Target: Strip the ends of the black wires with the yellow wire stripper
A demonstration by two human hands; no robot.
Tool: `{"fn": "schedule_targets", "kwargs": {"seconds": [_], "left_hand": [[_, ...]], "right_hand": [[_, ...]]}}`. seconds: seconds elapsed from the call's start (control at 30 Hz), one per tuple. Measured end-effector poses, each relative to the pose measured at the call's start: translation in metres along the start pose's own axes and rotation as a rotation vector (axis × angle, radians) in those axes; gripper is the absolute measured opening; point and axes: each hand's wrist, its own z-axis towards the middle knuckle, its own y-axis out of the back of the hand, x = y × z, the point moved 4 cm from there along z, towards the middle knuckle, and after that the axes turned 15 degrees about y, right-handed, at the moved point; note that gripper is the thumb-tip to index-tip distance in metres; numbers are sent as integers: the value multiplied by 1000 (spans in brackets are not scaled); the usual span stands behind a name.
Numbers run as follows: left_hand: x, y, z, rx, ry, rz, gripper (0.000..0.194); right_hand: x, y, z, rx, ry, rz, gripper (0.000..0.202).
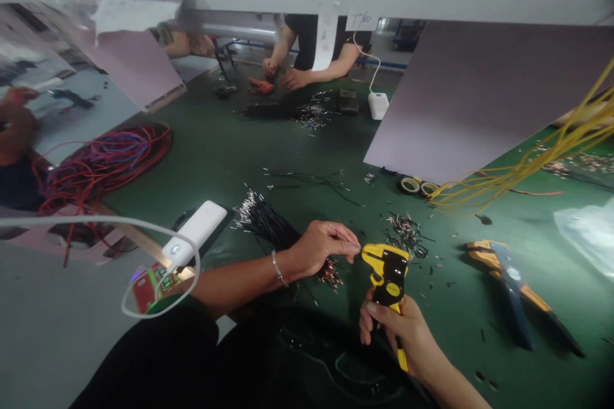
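My right hand is wrapped round a yellow and black wire stripper, its jaws pointing up and to the left. Pinched together at those jaws are the fingertips of my left hand. They hold what looks like a thin black wire, mostly hidden by the fingers. Under my left forearm and hand lies a bundle of black wires with shiny metal tips at its far end. Copper-coloured bare ends show below the hand. Just past the stripper is a pile of short black offcuts.
Another stripper, blue and orange, lies at right. Yellow wires hang by a slanted white panel. Tape rolls, a white power bank with a cable and red wire coils surround the work. A co-worker's hands are opposite.
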Motion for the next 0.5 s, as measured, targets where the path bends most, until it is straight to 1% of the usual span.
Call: {"fn": "schedule_targets", "kwargs": {"seconds": [0.23,0.43,0.5], "left_hand": [[0,0,0,-10,12,20,15],[1,-1,2,23,61,-95,19],[2,-1,2,31,66,-102,20]], "right_hand": [[3,-2,-2,-18,-12,10,31],[3,-3,0,0,-6,16,29],[2,-3,0,2,0,15,29]]}}
